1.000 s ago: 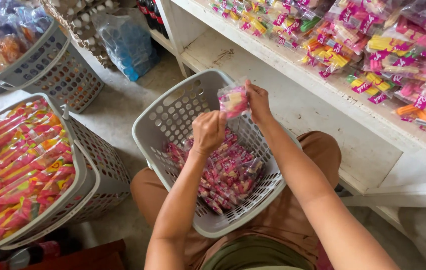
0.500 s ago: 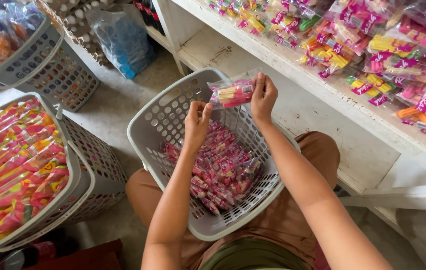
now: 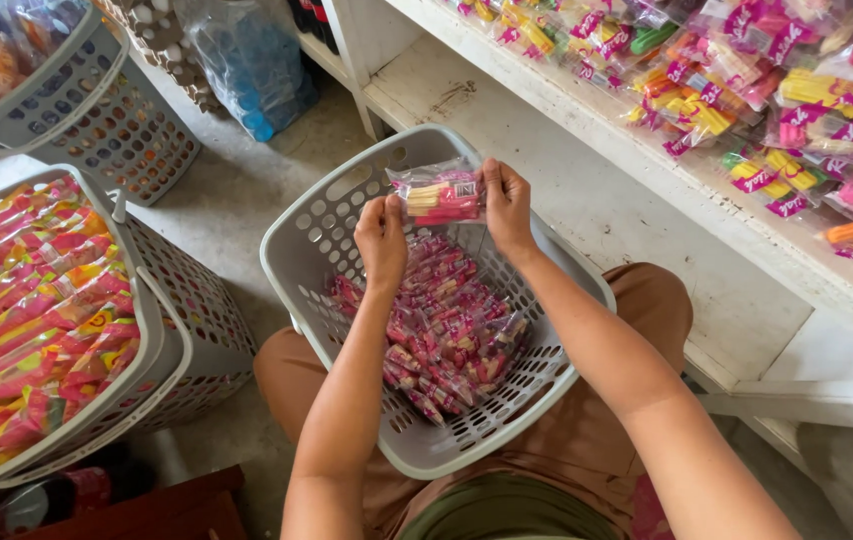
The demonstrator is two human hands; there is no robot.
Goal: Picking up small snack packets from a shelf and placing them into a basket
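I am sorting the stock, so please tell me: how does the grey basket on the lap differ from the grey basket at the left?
The lap basket is partly filled with small pink packets; the left basket is heaped with longer red and yellow packets. The lap basket rests on the knees, the left one lower down. Both are perforated grey plastic.

Grey concrete floor (image 3: pixel 247 190); white wooden shelf unit (image 3: pixel 647 230) on right; even daylight.

Snack packet (image 3: pixel 439 192) ends hidden under fingers (image 3: pixel 387 208), left basket (image 3: pixel 97 400) cut off by frame edge
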